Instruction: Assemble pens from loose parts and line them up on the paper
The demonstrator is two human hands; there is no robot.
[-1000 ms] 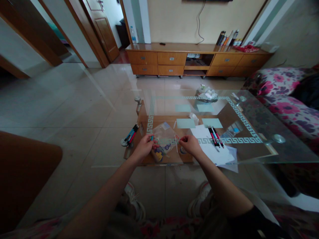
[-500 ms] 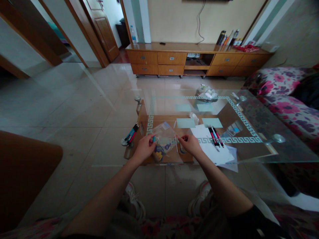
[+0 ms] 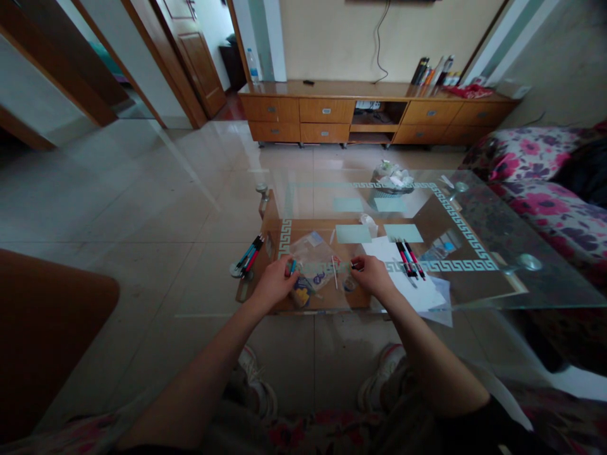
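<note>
My left hand [image 3: 275, 279] is closed around a short blue pen barrel [image 3: 293, 267] over the glass table. The fingers of my right hand [image 3: 374, 274] are pinched together, with a small dark piece [image 3: 355, 266] at their tips that is too small to name. Between my hands a thin white stick [image 3: 335, 273], like a pen refill, lies on the glass. Beside it is a clear plastic bag [image 3: 308, 245]. Several pens [image 3: 250, 256] lie bundled to the left of my left hand. More pens [image 3: 410, 259] rest on white paper [image 3: 424, 296] to the right.
The glass table [image 3: 478, 287] has a patterned border and a lower shelf, on which a yellow and blue packet [image 3: 302, 294] seems to lie. A filled waste basket [image 3: 393, 178] stands beyond. A wooden cabinet [image 3: 327, 110] runs along the wall, and a floral sofa [image 3: 531, 151] is at right.
My right hand has moved a little to the right, away from the thin white stick, which stays in place. My left hand has barely moved and keeps the blue barrel.
</note>
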